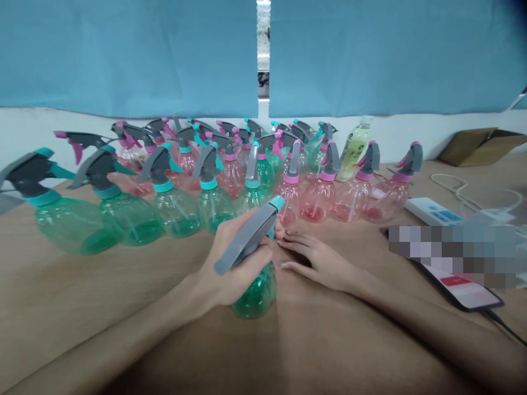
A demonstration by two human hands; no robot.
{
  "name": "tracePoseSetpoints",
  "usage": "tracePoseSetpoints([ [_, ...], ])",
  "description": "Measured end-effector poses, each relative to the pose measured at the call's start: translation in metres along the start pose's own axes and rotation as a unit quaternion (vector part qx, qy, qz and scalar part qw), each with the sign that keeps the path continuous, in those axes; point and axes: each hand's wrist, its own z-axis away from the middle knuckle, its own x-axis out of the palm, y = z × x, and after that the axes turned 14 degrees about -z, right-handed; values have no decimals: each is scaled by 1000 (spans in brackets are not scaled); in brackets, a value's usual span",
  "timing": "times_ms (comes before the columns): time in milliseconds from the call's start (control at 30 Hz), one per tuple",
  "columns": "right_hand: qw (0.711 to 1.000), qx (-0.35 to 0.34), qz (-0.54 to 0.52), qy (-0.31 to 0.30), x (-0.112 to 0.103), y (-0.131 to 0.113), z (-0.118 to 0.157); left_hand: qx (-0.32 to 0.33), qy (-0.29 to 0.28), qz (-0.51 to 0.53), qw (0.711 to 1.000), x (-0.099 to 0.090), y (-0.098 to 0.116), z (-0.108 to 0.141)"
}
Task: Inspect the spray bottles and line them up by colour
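Observation:
My left hand (228, 274) is wrapped round the neck of a green spray bottle (256, 299) with a grey and turquoise trigger head. This bottle stands on the table in front of me, its nozzle pointing away to the right. Just right of it, my right hand (323, 258) is low over the table with its fingers stretched towards the bottle. I cannot tell whether those fingertips touch it. Beyond my hands is a row of spray bottles, green ones (132, 222) to the left and pink ones (315, 200) to the right.
Behind the front row stand several more pink and green spray bottles and a labelled drink bottle (354, 148). On the right lie a phone (473, 291) with a cable, a white box (432, 211) and a white cord (457, 186). A cardboard box (481, 145) sits at the back right.

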Motion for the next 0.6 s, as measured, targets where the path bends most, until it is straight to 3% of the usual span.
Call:
tracePoseSetpoints([
  [367, 1000, 7, 15, -17, -1, 0, 1, -12, -32, 56, 998, 1, -4, -2],
  [600, 999, 2, 28, -17, 0, 0, 2, -14, 13, 21, 1000, 4, -4, -1],
])
